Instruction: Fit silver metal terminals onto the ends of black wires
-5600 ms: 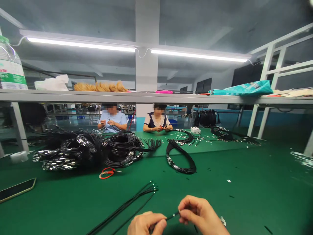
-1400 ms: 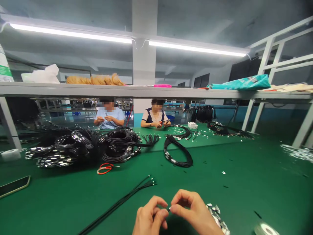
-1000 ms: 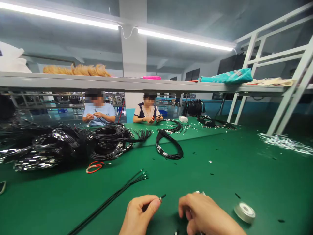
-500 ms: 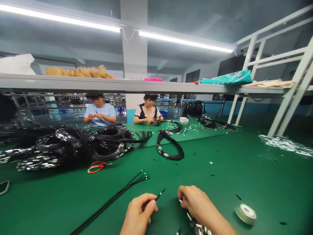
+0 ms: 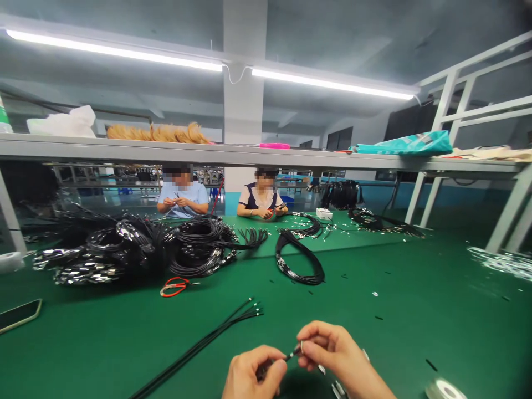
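Grasping, left hand (image 5: 253, 373): its thumb and forefinger are gripping a black cable (image 5: 292, 354) close to one end, and a white band is showing just beyond them.
Pinching, right hand (image 5: 330, 350): its thumb and forefinger are closing on a small silvery piece (image 5: 301, 345) at the cable's tip; the fingers are hiding how the two are meeting.
Cable's place: it is bridging the gap between the hands, slanting upward to the right over the green table (image 5: 353, 310).
Silvery bits (image 5: 339, 390): they are lying under and beside the right forearm, partly covered.
Loose cables (image 5: 208, 339): they are stretching diagonally left of the hands, their pale-banded ends pointing away.
Red-handled scissors (image 5: 175, 286): they are resting beyond the loose cables, before a heap of black cables (image 5: 100, 249).
Cable loop (image 5: 300, 277): it is lying flat, farther off than the hands.
Tape roll (image 5: 446, 390): it is sitting at the lower right, partly cut off.
Phone (image 5: 20, 316): it is lying at the left edge.
Across the table: a person in light blue (image 5: 183, 195) and a person in a dark-and-pale top (image 5: 261, 200) are sitting side by side, handling small items.
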The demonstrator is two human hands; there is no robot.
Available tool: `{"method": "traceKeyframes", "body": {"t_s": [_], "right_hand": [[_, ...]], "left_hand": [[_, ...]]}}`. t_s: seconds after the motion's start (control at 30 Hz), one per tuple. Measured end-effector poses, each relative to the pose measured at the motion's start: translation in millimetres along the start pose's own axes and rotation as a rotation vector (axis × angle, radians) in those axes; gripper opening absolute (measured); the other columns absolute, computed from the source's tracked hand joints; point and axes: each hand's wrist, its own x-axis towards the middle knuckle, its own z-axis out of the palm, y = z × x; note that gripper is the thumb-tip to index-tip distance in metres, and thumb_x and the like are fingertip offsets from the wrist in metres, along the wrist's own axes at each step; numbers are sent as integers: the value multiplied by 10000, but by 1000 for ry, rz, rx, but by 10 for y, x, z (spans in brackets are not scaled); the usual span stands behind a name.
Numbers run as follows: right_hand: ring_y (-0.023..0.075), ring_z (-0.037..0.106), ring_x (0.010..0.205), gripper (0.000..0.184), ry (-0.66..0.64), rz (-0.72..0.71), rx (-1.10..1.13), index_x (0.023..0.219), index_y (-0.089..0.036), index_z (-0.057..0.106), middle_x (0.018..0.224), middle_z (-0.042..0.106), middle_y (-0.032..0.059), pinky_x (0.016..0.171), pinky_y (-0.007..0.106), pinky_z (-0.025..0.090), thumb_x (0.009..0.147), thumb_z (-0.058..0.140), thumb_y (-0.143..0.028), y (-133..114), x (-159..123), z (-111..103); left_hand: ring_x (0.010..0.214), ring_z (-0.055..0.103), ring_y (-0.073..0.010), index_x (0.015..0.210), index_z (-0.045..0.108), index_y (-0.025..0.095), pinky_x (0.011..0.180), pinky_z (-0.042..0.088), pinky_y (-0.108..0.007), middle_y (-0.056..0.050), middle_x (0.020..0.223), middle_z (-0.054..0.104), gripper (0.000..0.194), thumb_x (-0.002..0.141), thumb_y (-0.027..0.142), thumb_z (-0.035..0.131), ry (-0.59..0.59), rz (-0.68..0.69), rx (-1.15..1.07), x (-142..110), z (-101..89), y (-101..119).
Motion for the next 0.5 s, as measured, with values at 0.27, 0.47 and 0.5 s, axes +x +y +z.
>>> {"method": "traceKeyframes", "body": {"t_s": [0.27, 0.47, 0.5], "right_hand": [[212, 686, 730, 349, 150, -9, 63, 849, -158, 701, 742, 752, 78, 715, 315, 510, 631, 810, -408, 52, 34, 60], [208, 686, 684, 261, 84, -29, -20, 738, -158, 717, 701, 752, 71, 694, 302, 507, 614, 825, -361, 121, 63, 85], [200, 680, 677, 244, 65, -35, -40, 732, -158, 720, 692, 750, 66, 690, 295, 505, 619, 824, -348, 124, 64, 89]], "left_hand": [[452, 480, -133, 814, 709, 135, 470, 337, -212, 3, 491, 561, 296, 784, 364, 525, 13, 0, -28, 15, -2, -36], [457, 470, -133, 806, 693, 122, 471, 318, -215, 3, 492, 540, 351, 798, 430, 525, 10, 5, -79, 29, -2, -92], [453, 462, -130, 801, 692, 122, 468, 311, -214, 4, 488, 538, 354, 798, 437, 531, 2, 5, -86, 28, -6, -97]]}}
